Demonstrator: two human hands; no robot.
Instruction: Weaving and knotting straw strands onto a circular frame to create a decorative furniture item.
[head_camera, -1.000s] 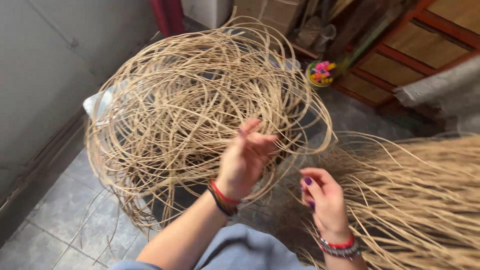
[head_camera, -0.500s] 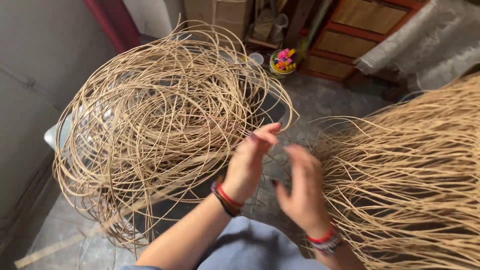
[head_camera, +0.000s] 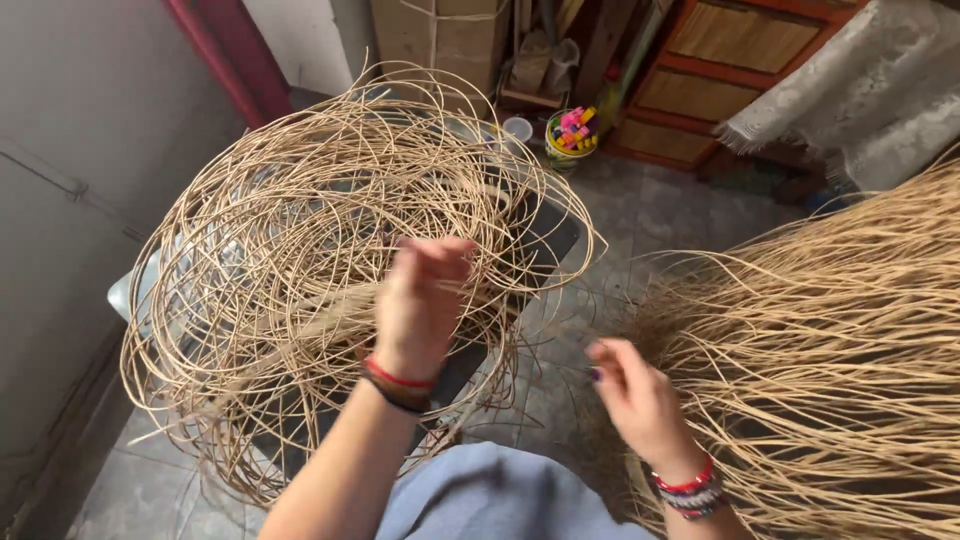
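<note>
Head view: my left hand (head_camera: 420, 300) is up against the big loose coil of cane (head_camera: 330, 260), fingers curled and blurred, so I cannot tell whether a strand is pinched in them, and the coil sits in front of me over a dark stand on the tiled floor (head_camera: 640, 230). My right hand (head_camera: 640, 400) hangs lower with its fingers loosely bent and apart, right at the edge of the straight bundle of cane (head_camera: 840, 370) fanning out to my right. Behind the coil stands a small tub of coloured pegs (head_camera: 572, 128) beside a wooden cabinet (head_camera: 730, 70).
</note>
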